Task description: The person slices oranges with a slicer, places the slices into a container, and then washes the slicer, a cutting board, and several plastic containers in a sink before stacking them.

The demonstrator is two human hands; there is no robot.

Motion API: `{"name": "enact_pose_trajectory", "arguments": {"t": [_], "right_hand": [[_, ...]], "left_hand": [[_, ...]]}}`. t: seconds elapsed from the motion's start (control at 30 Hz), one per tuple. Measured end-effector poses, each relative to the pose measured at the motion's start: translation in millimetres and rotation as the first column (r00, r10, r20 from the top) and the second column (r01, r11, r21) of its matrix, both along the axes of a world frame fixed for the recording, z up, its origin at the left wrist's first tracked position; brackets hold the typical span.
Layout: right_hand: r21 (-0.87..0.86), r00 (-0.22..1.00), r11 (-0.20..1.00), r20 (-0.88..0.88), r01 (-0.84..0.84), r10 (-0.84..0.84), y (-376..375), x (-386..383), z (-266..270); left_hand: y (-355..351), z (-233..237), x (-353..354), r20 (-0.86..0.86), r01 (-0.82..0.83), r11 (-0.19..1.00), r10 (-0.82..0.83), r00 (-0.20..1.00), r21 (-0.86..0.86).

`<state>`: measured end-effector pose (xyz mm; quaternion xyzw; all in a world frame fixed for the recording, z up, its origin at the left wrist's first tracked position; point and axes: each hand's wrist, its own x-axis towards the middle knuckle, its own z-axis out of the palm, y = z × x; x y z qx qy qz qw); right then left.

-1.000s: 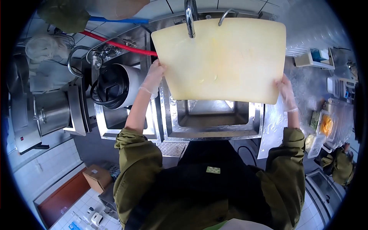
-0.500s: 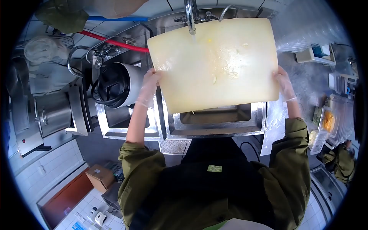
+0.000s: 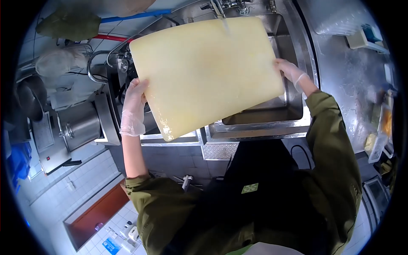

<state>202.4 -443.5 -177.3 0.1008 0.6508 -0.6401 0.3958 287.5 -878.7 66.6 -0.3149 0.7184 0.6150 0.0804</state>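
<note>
A large pale yellow board (image 3: 208,76) is held up over the metal sink (image 3: 293,106), tilted with its lower left corner nearest me. My left hand (image 3: 137,91), in a clear plastic glove, grips its left edge. On the right edge my right hand (image 3: 289,70), gloved too, has its fingers closed round the board. The tap (image 3: 219,8) stands at the board's far edge, and water runs from it onto the board. Wet, shiny patches show near the lower left corner.
Left of the sink are a steel pot (image 3: 80,125), a curved metal pipe (image 3: 91,63) and hanging whisks. A steel counter (image 3: 344,85) lies to the right, with a white bin (image 3: 367,40) and food containers (image 3: 378,136) on its far side.
The board has shifted left with both hands and is more tilted. The bits seen on its surface are no longer visible. The view has swung, showing more of the sink's right side.
</note>
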Motion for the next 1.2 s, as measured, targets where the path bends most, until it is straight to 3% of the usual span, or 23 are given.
{"name": "enact_pose_trajectory", "arguments": {"t": [0.07, 0.1, 0.2, 0.23, 0.3, 0.37, 0.5, 0.57, 0.67, 0.7, 0.73, 0.77, 0.8, 0.83, 0.9, 0.97, 1.03, 1.1, 1.2], "right_hand": [[0.002, 0.999, 1.000, 0.050, 0.007, -0.007, -10.1, -4.2, -4.9], [0.114, 0.946, 0.939, 0.042, -0.326, 0.323, -5.8, -14.4, -24.3], [-0.077, 0.959, 0.985, 0.227, -0.155, 0.169, -19.5, -11.3, -36.5], [-0.241, 0.919, 0.965, 0.346, -0.106, 0.188, -21.1, -12.0, -51.1], [-0.100, 0.943, 0.973, 0.241, -0.210, 0.229, -29.0, -0.5, -65.7], [-0.003, 0.958, 0.978, 0.203, -0.207, 0.203, -35.8, 4.3, -62.8], [0.083, 0.972, 0.996, 0.236, -0.028, 0.008, -49.2, 19.5, -3.3], [0.149, 0.985, 0.989, 0.170, 0.014, -0.040, -51.1, 19.3, -38.8], [0.376, 0.996, 0.925, -0.085, 0.050, -0.020, -51.8, 6.7, -136.2], [0.377, 0.993, 0.920, -0.092, 0.105, -0.075, -56.2, 7.3, -135.6], [0.360, 0.988, 0.921, -0.101, 0.149, -0.120, -63.1, 10.1, -135.0], [0.322, 0.962, 0.914, 0.034, 0.245, -0.270, -73.1, 13.5, -134.2], [0.031, 0.938, 0.957, 0.193, 0.288, -0.289, -89.5, 11.8, -134.3], [-0.254, 0.904, 0.903, 0.346, 0.348, -0.251, -107.6, 11.8, -137.9], [-0.556, 0.870, 0.700, 0.451, 0.449, -0.200, -121.4, 13.3, -142.0], [-0.654, 0.872, 0.580, 0.408, 0.486, -0.271, -123.6, 17.4, -142.4], [-0.492, 0.963, 0.861, -0.149, 0.127, -0.227, -88.6, 1.1, -77.5], [-0.611, 0.907, 0.671, 0.288, 0.420, -0.307, -69.4, -21.1, -95.2], [-0.501, 0.962, 0.826, 0.056, 0.259, -0.268, -31.8, -47.6, -3.9]], "left_hand": [[1.0, 6.7, -2.0, -0.035, 0.010, 0.998, -0.012, 0.999, -0.068], [2.5, 8.7, -3.3, -0.062, 0.014, 0.993, -0.021, 0.998, -0.115], [21.3, 14.9, -7.2, -0.205, -0.033, 0.985, -0.002, 0.979, -0.168], [24.7, 15.6, -8.7, -0.239, -0.044, 0.987, 0.005, 0.971, -0.157], [39.6, 18.9, -11.6, -0.308, -0.080, 0.987, 0.033, 0.951, -0.142], [54.7, 25.7, -14.0, -0.302, -0.067, 0.976, 0.002, 0.953, -0.206], [86.0, 40.4, -16.2, -0.293, -0.038, 0.954, -0.053, 0.955, -0.296], [103.0, 47.7, -16.9, -0.299, -0.003, 0.947, -0.099, 0.949, -0.321], [113.0, 58.9, -16.8, -0.269, 0.018, 0.920, -0.133, 0.954, -0.390], [113.5, 62.7, -16.5, -0.261, 0.030, 0.915, -0.146, 0.954, -0.403], [113.5, 66.3, -17.0, -0.250, 0.044, 0.907, -0.161, 0.955, -0.418], [112.7, 67.7, -18.7, -0.275, 0.030, 0.919, -0.148, 0.950, -0.393], [110.9, 68.7, -20.2, -0.289, 0.016, 0.928, -0.132, 0.948, -0.372], [108.4, 69.1, -21.0, -0.302, 0.001, 0.937, -0.113, 0.947, -0.348], [100.5, 67.5, -21.8, -0.318, -0.021, 0.945, -0.089, 0.944, -0.327], [85.4, 62.6, -18.9, -0.325, -0.044, 0.944, -0.069, 0.943, -0.328], [49.1, 47.9, -9.4, -0.316, -0.087, 0.955, -0.008, 0.949, -0.284], [26.2, 26.8, 6.7, -0.302, -0.119, 0.962, 0.041, 0.953, -0.246], [9.7, -10.1, 29.9, -0.250, -0.159, 0.971, 0.112, 0.962, -0.178]]}}
